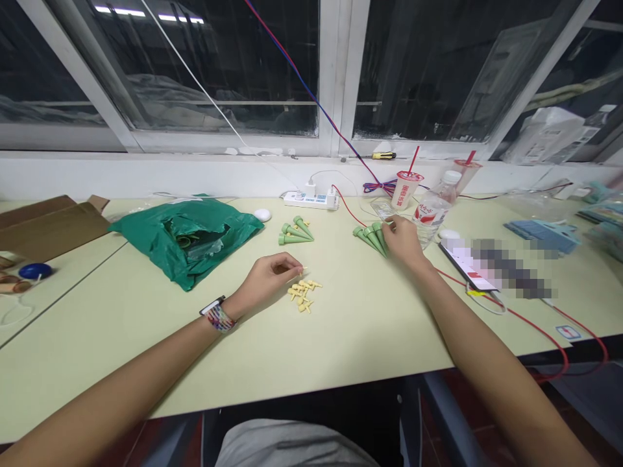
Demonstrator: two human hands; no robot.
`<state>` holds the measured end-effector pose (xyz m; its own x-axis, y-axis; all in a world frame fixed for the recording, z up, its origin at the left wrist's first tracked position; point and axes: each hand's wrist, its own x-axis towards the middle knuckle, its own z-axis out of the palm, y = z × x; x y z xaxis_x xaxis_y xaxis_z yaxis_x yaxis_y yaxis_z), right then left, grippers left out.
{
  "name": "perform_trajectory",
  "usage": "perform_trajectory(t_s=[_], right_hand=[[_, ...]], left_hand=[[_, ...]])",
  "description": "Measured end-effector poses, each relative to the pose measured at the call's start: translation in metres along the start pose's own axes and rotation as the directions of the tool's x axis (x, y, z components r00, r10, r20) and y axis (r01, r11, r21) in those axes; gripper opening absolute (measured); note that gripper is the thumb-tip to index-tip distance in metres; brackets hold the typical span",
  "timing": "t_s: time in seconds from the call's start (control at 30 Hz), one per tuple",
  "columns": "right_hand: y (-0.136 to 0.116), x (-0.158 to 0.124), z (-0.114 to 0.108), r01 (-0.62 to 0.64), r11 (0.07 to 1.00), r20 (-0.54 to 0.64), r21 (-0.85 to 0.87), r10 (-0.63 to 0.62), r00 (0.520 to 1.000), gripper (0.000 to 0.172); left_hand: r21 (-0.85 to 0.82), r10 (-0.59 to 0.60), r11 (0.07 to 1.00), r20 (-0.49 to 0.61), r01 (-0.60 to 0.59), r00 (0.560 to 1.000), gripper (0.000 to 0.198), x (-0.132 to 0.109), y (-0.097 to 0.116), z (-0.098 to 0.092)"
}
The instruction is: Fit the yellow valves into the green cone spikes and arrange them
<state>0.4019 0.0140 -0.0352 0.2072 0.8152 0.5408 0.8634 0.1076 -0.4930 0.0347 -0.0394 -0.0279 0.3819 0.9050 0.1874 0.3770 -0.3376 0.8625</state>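
Note:
My left hand pinches a small pale-yellow plastic piece between thumb and fingertips. Just below it lies a loose heap of similar yellow pieces, shaped like little valves. My right hand is at the right-hand group of green plastic spikes, its fingers closed on the capped end of the rightmost one; the fingertips are partly hidden. Farther back, several more green spikes lie fanned out with their points to the right, and bits of yellow show among them.
A torn green plastic bag lies at the left, near a cardboard box. A white power strip sits by the wall. Right of my hand stand a bottle, a drink cup with a straw, and a phone with red cables.

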Motion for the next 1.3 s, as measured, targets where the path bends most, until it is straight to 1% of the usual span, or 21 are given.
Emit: perform_trajectory(t_s=[0.13,0.2,0.27,0.33,0.43,0.53,0.57,0.6,0.63,0.7,0.77,0.83,0.9,1.0,1.03,1.1,1.2,1.27,1.3], right_hand=[[-0.004,0.002,-0.004,0.051,0.993,-0.125,0.105,-0.038,0.991,0.032],[-0.010,0.000,-0.006,0.056,0.985,-0.153,0.162,-0.031,0.988,0.031],[-0.018,-0.005,-0.007,0.075,0.979,-0.149,0.188,-0.047,0.988,0.030],[-0.030,-0.014,-0.004,0.119,0.975,-0.102,0.188,-0.101,0.990,0.028],[-0.056,-0.031,0.010,0.202,0.962,0.036,0.186,-0.212,0.977,0.026],[-0.087,-0.042,0.033,0.312,0.932,0.176,0.184,-0.343,0.923,0.026],[-0.098,-0.042,0.042,0.334,0.925,0.215,0.179,-0.368,0.905,0.026],[-0.109,-0.039,0.052,0.336,0.926,0.244,0.173,-0.371,0.896,0.026],[-0.120,-0.034,0.062,0.321,0.933,0.272,0.163,-0.356,0.894,0.027],[-0.140,-0.017,0.080,0.259,0.958,0.322,0.123,-0.286,0.903,0.030],[-0.156,0.005,0.096,0.170,0.982,0.392,0.084,-0.190,0.900,0.036],[-0.167,0.028,0.108,0.114,0.993,0.488,0.030,-0.114,0.865,0.042],[-0.172,0.046,0.116,0.083,0.997,0.546,0.005,-0.072,0.835,0.036],[-0.169,0.058,0.121,0.059,0.998,0.599,-0.014,-0.039,0.800,0.022],[-0.168,0.059,0.122,0.057,0.998,0.601,-0.015,-0.036,0.798,0.020],[-0.164,0.058,0.119,0.059,0.998,0.577,-0.012,-0.041,0.815,0.022],[-0.161,0.052,0.107,0.072,0.997,0.491,0.013,-0.069,0.868,0.031],[-0.160,0.043,0.093,0.096,0.989,0.392,0.117,-0.135,0.910,0.038],[-0.161,0.036,0.085,0.114,0.972,0.337,0.205,-0.180,0.924,0.042]], left_hand=[[-0.022,-0.018,1.000,0.096,0.021,0.995,0.027,-0.004,0.003,0.002],[0.007,0.003,1.000,0.128,-0.004,0.992,0.025,-0.005,0.004,0.002],[0.064,0.042,0.997,0.153,-0.052,0.987,0.024,-0.004,0.004,0.000],[0.113,0.082,0.988,0.172,-0.102,0.982,0.024,-0.003,0.005,-0.002],[0.138,0.111,0.981,0.190,-0.139,0.975,0.026,-0.002,0.007,-0.004],[0.129,0.124,0.980,0.191,-0.150,0.974,0.025,-0.002,0.010,-0.005],[0.123,0.128,0.981,0.189,-0.152,0.974,0.024,-0.003,0.011,-0.005],[0.116,0.129,0.981,0.187,-0.153,0.974,0.024,-0.003,0.011,-0.005],[0.108,0.130,0.982,0.188,-0.152,0.974,0.023,-0.003,0.011,-0.005],[0.088,0.124,0.986,0.188,-0.142,0.974,0.024,-0.004,0.011,-0.005],[0.063,0.114,0.990,0.188,-0.128,0.975,0.024,-0.004,0.010,-0.005],[0.045,0.106,0.992,0.191,-0.117,0.976,0.024,-0.004,0.010,-0.005],[0.038,0.102,0.993,0.192,-0.111,0.976,0.023,-0.004,0.010,-0.005],[0.030,0.094,0.994,0.194,-0.101,0.977,0.021,-0.005,0.010,-0.004],[0.025,0.091,0.995,0.193,-0.098,0.977,0.021,-0.005,0.010,-0.004],[0.007,0.089,0.996,0.188,-0.092,0.978,0.021,-0.005,0.008,-0.003],[-0.031,0.083,0.996,0.154,-0.079,0.985,0.024,-0.004,0.004,-0.002],[-0.056,0.078,0.996,0.096,-0.073,0.992,0.027,-0.003,0.001,-0.002],[-0.072,0.077,0.995,0.056,-0.073,0.995,0.028,-0.002,-0.001,-0.002]])
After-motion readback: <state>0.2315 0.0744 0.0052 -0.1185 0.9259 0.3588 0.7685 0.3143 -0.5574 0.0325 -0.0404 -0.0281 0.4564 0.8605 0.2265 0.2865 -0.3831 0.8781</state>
